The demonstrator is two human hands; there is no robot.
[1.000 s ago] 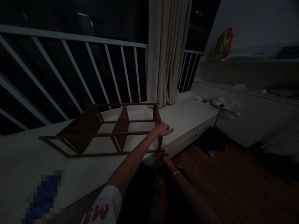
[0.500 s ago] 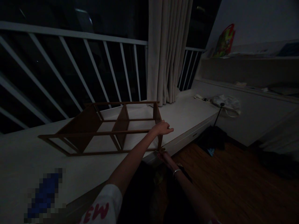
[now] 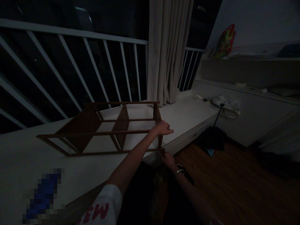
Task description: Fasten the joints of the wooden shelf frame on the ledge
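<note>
My left hand [image 3: 161, 128], arm stretched forward, grips the end of the brown rack [image 3: 120, 123], which extends leftward; below, my right hand [image 3: 168, 158] is at its corner, grasp I cannot tell.

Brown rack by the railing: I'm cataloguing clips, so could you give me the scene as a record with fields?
Rack: brown, open-framed, lying on its side
Support: white ledge
Left hand: on the rack's upper near corner
Right hand: at the lower near corner; grip too dark to tell
Bracelet: pale, worn above the right hand
Background: white railing, beige curtain
Lighting: dim
</note>
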